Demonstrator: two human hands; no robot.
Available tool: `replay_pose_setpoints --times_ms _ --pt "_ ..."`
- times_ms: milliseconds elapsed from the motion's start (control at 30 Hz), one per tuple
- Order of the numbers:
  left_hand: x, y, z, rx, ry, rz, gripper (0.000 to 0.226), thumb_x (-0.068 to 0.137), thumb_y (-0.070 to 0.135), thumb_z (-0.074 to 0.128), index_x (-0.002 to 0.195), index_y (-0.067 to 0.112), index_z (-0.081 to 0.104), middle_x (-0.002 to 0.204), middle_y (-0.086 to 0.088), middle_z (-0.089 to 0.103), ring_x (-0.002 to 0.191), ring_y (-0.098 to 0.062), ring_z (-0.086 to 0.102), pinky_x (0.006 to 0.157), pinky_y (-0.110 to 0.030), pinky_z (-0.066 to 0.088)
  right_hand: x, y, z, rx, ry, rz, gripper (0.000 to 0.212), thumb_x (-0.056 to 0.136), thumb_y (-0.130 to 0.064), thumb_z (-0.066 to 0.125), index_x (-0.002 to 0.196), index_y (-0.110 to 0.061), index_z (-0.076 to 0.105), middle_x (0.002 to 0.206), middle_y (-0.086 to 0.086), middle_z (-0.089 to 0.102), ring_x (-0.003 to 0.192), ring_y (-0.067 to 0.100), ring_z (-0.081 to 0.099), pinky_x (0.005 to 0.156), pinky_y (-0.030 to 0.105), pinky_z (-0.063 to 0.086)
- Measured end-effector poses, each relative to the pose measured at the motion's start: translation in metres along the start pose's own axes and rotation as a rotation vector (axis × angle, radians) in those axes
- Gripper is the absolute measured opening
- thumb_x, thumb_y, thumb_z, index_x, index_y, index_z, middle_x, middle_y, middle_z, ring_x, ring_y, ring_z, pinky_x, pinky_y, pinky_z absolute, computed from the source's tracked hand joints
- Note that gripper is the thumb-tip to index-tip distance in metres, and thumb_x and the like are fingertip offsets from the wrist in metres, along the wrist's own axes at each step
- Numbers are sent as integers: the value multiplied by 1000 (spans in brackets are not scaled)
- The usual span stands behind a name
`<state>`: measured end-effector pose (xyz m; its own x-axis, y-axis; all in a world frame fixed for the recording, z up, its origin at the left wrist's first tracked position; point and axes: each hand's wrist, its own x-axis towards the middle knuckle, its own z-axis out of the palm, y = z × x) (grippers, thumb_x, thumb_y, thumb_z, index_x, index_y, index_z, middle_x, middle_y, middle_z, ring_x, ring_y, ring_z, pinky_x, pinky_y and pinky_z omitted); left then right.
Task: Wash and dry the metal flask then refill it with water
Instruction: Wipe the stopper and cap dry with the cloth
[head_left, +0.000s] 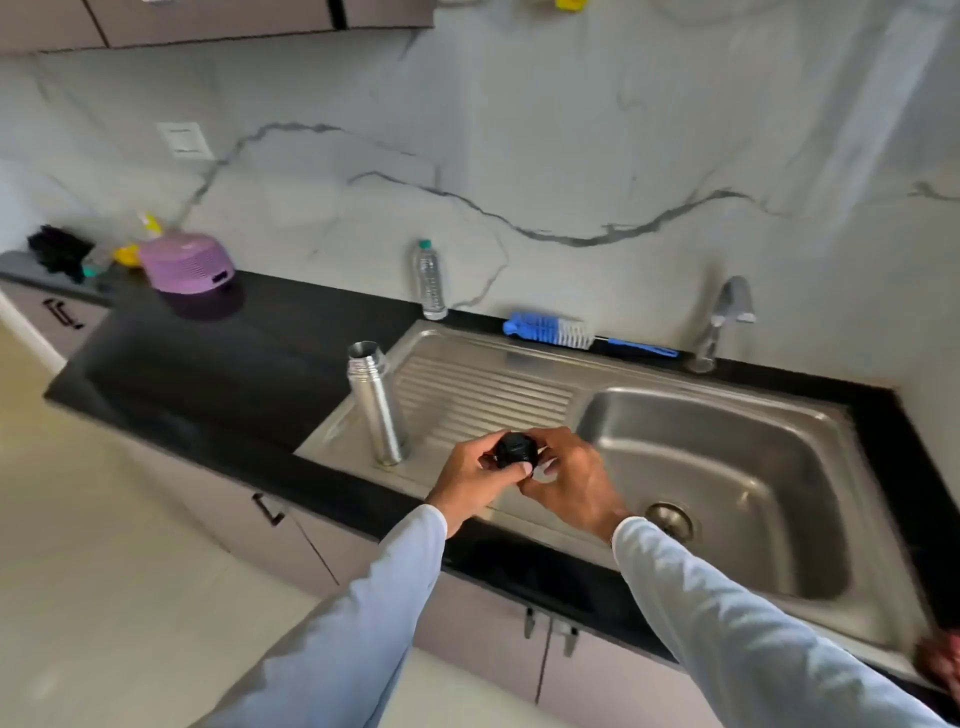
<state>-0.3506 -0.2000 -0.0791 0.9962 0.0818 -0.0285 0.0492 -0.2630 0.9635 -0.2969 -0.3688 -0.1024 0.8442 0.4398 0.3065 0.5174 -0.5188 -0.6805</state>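
Marble-veined wall tiles back a black worktop (249, 358) holding a steel sink (727, 467) with a ribbed drainboard. On that drainboard's left edge the metal flask (376, 402) stands upright (mouth open, uncapped). Behind lie a blue bottle brush (550, 331) and a plastic water bottle (430, 280). Both hands, left hand (470, 480) and right hand (574, 480), pinch the black cap (516, 451) between them.

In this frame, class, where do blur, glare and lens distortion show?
Head view: the counter edge bows from wide-angle distortion; motion blur softens the sleeves and purple container; soft glare streaks the metal flask and sink.
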Motion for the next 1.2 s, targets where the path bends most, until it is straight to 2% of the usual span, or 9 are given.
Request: replay_pose_setpoints --times_ms 100,333,500,667,833,967,1033,1100,1200 --pt "9 -21 -46 2 48 -50 49 86 16 80 132 25 66 111 4 76 101 -10 69 92 -17 52 31 -16 40 32 -49 24 65 65 -24 82 127 -18 61 113 0 65 94 16 66 83 32 57" --pt "26 -70 -133 -64 56 -134 70 87 10 78 150 15 48 139 -1 63 114 -7 66 104 -23 50 96 -36 109 -8 -219 61 64 63 -19 91 121 -23 64 108 -2 67 95 19 68 86 34 56" --pt "36 -90 -162 -111 40 -127 65 88 3 77 147 10 51 138 -3 65 116 -5 66 104 -20 50 120 -35 135 -13 -305 149 65 63 -18 94 114 -27 55 105 -7 67 83 10 69 71 13 49" --pt "42 -106 -170 -138 26 -115 59 88 -3 73 143 9 55 131 -2 69 119 -8 66 104 -22 50 130 -32 145 -43 -367 107 70 66 -17 91 122 -41 55 107 -11 65 94 8 66 85 16 50" --pt "44 -119 -171 -147 87 -73 44 89 -9 68 131 6 63 120 -4 74 111 -15 71 96 -22 54 137 -24 148 -111 -402 163 62 66 -17 90 114 -31 54 96 -6 70 85 16 66 68 7 45" --pt "45 -127 -173 -139 165 -100 32 88 -1 73 119 7 69 103 -3 78 100 -16 73 92 -24 56 142 -21 145 -144 -390 193 61 64 -18 86 110 -30 47 104 -6 62 92 17 61 72 18 47" --pt "44 -128 -174 -121 194 -115 27 88 1 75 114 7 70 99 -5 77 94 -15 72 86 -19 56 143 -20 147 -152 -385 208 58 62 -23 86 106 -29 48 103 -4 61 91 16 60 69 17 48" --pt "44 -129 -175 -85 213 -127 24 87 3 76 110 7 71 97 -7 75 89 -14 70 81 -16 55 144 -19 150 -157 -389 228 55 59 -42 83 102 -33 49 97 -5 64 86 15 62 67 20 52" --pt "46 -135 -177 9 222 -127 23 86 9 79 106 12 70 94 -3 73 87 -16 69 78 -17 55 146 -14 155 -233 -414 220 60 54 -65 72 103 -41 49 99 -4 62 91 17 60 81 32 53"
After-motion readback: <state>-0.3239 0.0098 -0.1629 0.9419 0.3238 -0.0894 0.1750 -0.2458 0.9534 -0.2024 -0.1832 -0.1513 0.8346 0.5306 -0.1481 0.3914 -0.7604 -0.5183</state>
